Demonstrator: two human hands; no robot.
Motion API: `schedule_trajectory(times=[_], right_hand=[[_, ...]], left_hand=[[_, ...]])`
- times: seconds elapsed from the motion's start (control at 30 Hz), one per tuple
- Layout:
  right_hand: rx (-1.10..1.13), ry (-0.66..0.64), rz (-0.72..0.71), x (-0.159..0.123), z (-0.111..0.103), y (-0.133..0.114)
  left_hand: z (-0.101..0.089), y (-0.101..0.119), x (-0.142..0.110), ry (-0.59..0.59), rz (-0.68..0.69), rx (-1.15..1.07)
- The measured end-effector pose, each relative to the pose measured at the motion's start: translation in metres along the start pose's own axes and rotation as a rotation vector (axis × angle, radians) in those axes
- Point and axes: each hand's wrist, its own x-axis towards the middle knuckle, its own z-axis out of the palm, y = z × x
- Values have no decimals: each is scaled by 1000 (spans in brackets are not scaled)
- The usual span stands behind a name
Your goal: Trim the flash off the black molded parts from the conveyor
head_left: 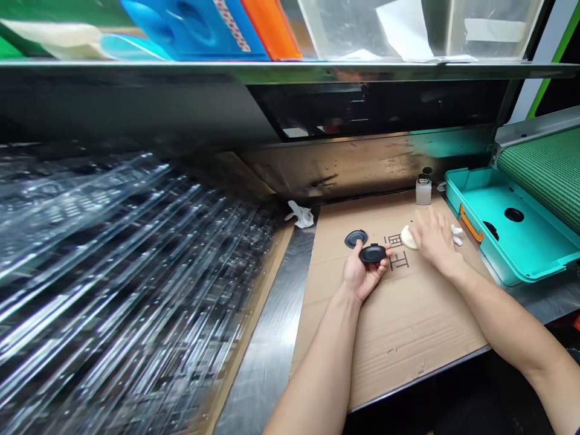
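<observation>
My left hand [357, 272] is closed around a small black oval plastic part [373, 254], its shallow recess facing up. Another black oval part [356, 238] lies on the cardboard just beyond those fingers. My right hand [435, 238] is smeared by motion; its fingers look stretched out and apart, with no object visible in them. Close by its thumb side, and partly covered by it, is a round cream-coloured pad [409, 238]. A small white item [457, 235] shows on the other side of that hand.
Cardboard [408, 326] covers the bench. A small bottle with a black cap [423, 190] stands behind my right hand. On the right, a teal tray [539, 241] holds black parts beside a green conveyor belt [548, 166]. Stacked clear plastic trays [136, 290] fill the left; crumpled white tissue [301, 214] lies between.
</observation>
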Motion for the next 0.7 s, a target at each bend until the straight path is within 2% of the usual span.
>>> schedule_trajectory(times=[0.1,0.17,0.27,0.43,0.5,0.6,0.7], right_hand=[[56,-159,-132,-4,17,-12],[115,-229,-121,-3,23,-17],[254,-158,-65,-5,25,-26],[345,-105,-281,-32,23,-66],[311,-92,-283,-38,21,-76],[275,-128,-196,-35,17,-78],[254,-143,-262,-31,14,-74]], left_hand=[[-1,-1,2,13,61,7],[-3,-4,6,-2,146,13],[-2,-9,11,-36,258,-29],[3,-18,13,-80,241,-114],[3,-21,11,-91,262,-133],[3,-23,10,-55,287,-131],[2,-24,14,-60,243,-116]])
